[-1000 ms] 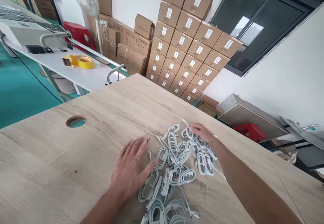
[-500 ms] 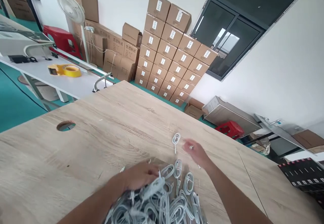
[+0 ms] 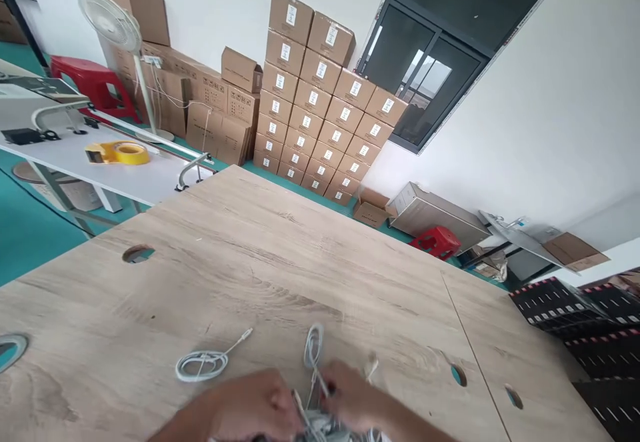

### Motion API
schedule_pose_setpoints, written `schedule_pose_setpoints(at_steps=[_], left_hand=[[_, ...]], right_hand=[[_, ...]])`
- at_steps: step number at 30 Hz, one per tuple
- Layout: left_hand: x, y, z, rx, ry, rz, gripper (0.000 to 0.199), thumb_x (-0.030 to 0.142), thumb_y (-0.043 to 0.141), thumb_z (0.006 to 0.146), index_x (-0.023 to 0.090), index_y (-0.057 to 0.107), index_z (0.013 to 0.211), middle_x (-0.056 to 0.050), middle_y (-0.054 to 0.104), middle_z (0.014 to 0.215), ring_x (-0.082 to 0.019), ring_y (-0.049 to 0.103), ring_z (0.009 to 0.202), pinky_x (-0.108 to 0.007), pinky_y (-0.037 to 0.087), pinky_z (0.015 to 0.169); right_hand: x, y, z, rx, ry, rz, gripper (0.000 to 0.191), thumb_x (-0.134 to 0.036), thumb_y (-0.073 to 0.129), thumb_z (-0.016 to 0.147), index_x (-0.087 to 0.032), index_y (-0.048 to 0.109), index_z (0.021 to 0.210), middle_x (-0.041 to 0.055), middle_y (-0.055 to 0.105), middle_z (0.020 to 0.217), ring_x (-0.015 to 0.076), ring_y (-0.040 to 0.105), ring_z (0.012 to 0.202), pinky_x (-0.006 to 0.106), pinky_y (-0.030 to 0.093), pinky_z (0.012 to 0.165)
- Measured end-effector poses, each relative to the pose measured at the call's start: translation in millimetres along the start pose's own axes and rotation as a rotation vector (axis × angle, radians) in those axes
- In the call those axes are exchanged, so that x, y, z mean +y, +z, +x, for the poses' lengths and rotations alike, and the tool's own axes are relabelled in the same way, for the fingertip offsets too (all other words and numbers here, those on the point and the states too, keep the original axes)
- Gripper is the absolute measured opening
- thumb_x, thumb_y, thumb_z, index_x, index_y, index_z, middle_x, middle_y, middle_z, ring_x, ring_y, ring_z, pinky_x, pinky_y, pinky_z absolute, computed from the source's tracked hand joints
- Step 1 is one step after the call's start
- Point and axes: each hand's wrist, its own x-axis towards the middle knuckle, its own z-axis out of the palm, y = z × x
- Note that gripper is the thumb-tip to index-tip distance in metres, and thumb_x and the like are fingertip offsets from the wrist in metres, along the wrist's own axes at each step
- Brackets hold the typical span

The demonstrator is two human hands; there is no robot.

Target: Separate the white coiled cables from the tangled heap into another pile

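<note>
Left hand (image 3: 250, 405) and right hand (image 3: 350, 395) together at near edge, over white coiled cables (image 3: 314, 352), grip unclear, loose coil (image 3: 203, 365) left on wood desk (image 3: 280, 262), carton labels (image 3: 313, 98) unreadable

Left hand (image 3: 250, 405): low at the bottom edge, knuckles up, fingers curled forward. Right hand (image 3: 350, 395): just beside it, bent inward, fingertips seemingly pinched, though too blurred to be sure.

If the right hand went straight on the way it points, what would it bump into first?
The right hand would probably meet the white cable coil first. It looks very close, though depth is hard to judge here.
</note>
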Motion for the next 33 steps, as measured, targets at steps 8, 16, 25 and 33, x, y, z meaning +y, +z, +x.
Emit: schedule_pose_setpoints(at_steps=[8, 16, 25, 33], left_hand=[[-32.0, -69.4, 2.6, 0.610, -0.138, 0.615, 0.090, 0.083, 0.060, 0.070, 0.027, 0.066, 0.140, -0.015, 0.040, 0.164, -0.043, 0.024, 0.156, -0.067, 0.015, 0.125], [-2.2, 14.0, -56.2, 0.185, -0.179, 0.366, 0.064, 0.073, 0.036, 0.094, 0.041, 0.058, 0.144, 0.005, 0.043, 0.162, -0.033, 0.042, 0.150, -0.048, 0.050, 0.111], [48.4, 66.4, -95.1, 0.158, -0.151, 0.552, 0.075, 0.074, 0.056, 0.085, 0.034, 0.055, 0.149, -0.007, 0.044, 0.162, -0.039, 0.046, 0.146, -0.046, 0.059, 0.098], [75.6, 163.0, -134.1, 0.700, 0.088, 0.738, 0.071, 0.067, 0.052, 0.089, 0.028, 0.051, 0.149, -0.005, 0.041, 0.165, -0.034, 0.038, 0.151, -0.031, 0.061, 0.081]], right_hand=[[-71.4, 35.6, -124.3, 0.065, -0.129, -0.256, 0.022, -0.028, 0.061, 0.087, -0.022, 0.066, 0.108, 0.0114, 0.068, 0.115, 0.0306, 0.058, 0.108, 0.048, 0.048, 0.095], [-126.2, 55.0, -190.3, 0.094, -0.202, -0.155, 0.024, -0.027, 0.057, 0.097, -0.021, 0.066, 0.118, 0.0102, 0.073, 0.117, 0.0270, 0.062, 0.117, 0.051, 0.038, 0.116], [-49.4, 51.0, -352.8, 0.583, 0.313, 0.310, 0.023, -0.031, 0.055, 0.092, -0.025, 0.073, 0.104, 0.0076, 0.075, 0.107, 0.0245, 0.069, 0.103, 0.041, 0.053, 0.095], [22.6, 149.9, -400.2, 0.679, 0.880, 0.636, 0.058, -0.033, 0.074, 0.070, -0.023, 0.063, 0.125, 0.0053, 0.074, 0.098, 0.0244, 0.072, 0.089, 0.036, 0.055, 0.080]])
